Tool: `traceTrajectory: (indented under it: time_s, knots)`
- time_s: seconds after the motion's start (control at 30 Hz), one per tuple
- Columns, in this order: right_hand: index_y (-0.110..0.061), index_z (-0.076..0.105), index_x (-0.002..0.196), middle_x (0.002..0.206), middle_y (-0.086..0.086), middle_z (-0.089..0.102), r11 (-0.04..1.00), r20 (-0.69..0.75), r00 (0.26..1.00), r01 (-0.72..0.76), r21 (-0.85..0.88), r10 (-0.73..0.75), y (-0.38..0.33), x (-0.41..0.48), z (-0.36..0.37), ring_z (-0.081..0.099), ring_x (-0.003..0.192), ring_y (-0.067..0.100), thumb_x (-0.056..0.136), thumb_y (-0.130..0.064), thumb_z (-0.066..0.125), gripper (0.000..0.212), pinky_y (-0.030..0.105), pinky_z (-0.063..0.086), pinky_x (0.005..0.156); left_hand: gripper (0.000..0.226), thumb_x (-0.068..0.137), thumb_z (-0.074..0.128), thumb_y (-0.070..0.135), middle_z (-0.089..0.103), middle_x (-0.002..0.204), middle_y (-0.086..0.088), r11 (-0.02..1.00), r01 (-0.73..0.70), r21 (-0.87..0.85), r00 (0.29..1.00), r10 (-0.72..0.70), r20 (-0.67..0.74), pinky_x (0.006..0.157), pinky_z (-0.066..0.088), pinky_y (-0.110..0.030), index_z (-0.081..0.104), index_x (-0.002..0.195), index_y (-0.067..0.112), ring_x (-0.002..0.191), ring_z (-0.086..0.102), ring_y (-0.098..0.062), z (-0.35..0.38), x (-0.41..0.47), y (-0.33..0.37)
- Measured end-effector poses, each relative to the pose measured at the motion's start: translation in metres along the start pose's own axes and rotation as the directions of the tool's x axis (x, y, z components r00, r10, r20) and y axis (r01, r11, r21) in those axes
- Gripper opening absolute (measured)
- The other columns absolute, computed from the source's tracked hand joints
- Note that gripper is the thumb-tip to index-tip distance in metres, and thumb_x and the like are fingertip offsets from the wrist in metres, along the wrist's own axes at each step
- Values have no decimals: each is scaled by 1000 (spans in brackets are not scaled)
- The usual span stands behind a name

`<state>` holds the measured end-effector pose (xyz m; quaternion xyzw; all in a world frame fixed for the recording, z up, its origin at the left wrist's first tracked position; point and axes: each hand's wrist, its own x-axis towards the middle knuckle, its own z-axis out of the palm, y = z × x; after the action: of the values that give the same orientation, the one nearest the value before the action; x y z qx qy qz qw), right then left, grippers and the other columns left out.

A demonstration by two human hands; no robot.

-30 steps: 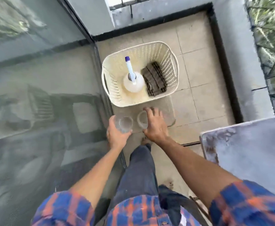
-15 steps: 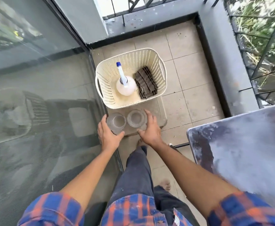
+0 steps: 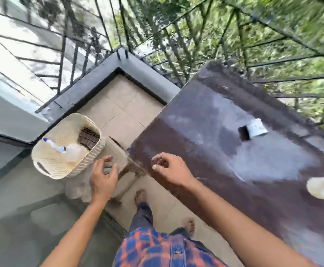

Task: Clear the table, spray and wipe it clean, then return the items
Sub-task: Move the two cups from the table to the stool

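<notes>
- Left hand [image 3: 103, 178], lower centre: fingers spread and relaxed, nothing seen in them, over a low stool [image 3: 119, 151].
- Right hand [image 3: 169, 168], centre: fingers loosely curled, holding nothing, over the near corner of the table [image 3: 215, 155].
- The table, dark brown with pale streaks, fills the right of the frame; a small white-and-dark object [image 3: 253, 130] and a pale round item [image 3: 323, 188] lie on it, well apart.
- Basket [image 3: 49, 166], centre left, just beside the left hand: spray bottle [image 3: 70, 151] and dark folded cloth [image 3: 88, 134] inside.
- Heavy blur; finer detail cannot be told.
</notes>
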<state>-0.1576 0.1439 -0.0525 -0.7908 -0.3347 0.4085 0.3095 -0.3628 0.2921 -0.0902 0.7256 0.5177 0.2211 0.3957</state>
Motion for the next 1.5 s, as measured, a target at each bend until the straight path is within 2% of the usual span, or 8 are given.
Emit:
traceTrajectory:
  time_s: [0.3,0.47,0.63,0.83,1.03,1.17,1.27,1.5]
  knots:
    - [-45,67,87,87,-11,72,928,-499,792,-228,294,352,177,-168,-128,65,81,5,84,-29,74,18,27,51,80,28,91,69,-3,65,103,-11,929,-353,-111,821,365,439,68,51,-18,66,112,15,81,64,-8,185,-91,137]
    - [-37,66,105,93,-11,68,872,-673,560,-245,423,484,248,-234,-182,60,72,-3,82,-19,78,32,15,49,73,33,85,66,9,64,109,-7,838,-525,-147,634,501,589,80,57,-47,68,117,6,94,65,-34,264,-131,205]
    - [-18,56,133,121,7,56,834,-794,303,-362,416,527,296,-250,-225,54,105,24,69,-26,88,72,28,39,85,48,74,65,-4,64,123,-14,674,-736,-68,461,571,679,101,39,-39,66,122,6,114,60,-42,316,-115,250]
    - [-40,31,150,152,-5,33,757,-714,340,-514,405,613,329,-240,-259,36,135,24,60,-41,91,108,42,42,100,76,67,65,-5,50,152,-20,262,-964,-51,118,592,797,100,49,-56,58,141,8,143,41,-47,371,-63,306]
    - [-44,27,151,152,-11,34,703,-669,359,-618,352,651,340,-220,-267,36,137,27,63,-40,90,109,43,46,97,82,81,73,14,33,167,-11,5,-1000,18,18,384,923,113,31,-55,43,156,22,156,20,-37,410,-13,334]
    - [-39,41,144,142,-7,45,684,-693,283,-604,408,663,337,-210,-264,45,127,28,63,-38,89,93,40,47,91,70,80,71,14,51,155,-5,-46,-998,-32,-45,319,947,114,29,-53,53,148,21,151,33,-32,426,-5,338]
    - [-38,46,141,142,-4,47,670,-659,239,-511,539,713,329,-209,-260,50,124,29,62,-38,89,89,38,45,94,61,70,80,26,69,128,-3,11,-999,-33,-26,378,926,100,39,-48,65,129,20,126,54,-33,427,-12,335]
    - [-41,46,138,140,-8,49,714,-634,334,-408,570,697,292,-214,-236,52,123,24,64,-39,86,85,33,41,89,64,56,72,48,70,96,-2,650,-760,6,388,447,806,83,52,-49,61,114,24,101,64,-38,382,-37,306]
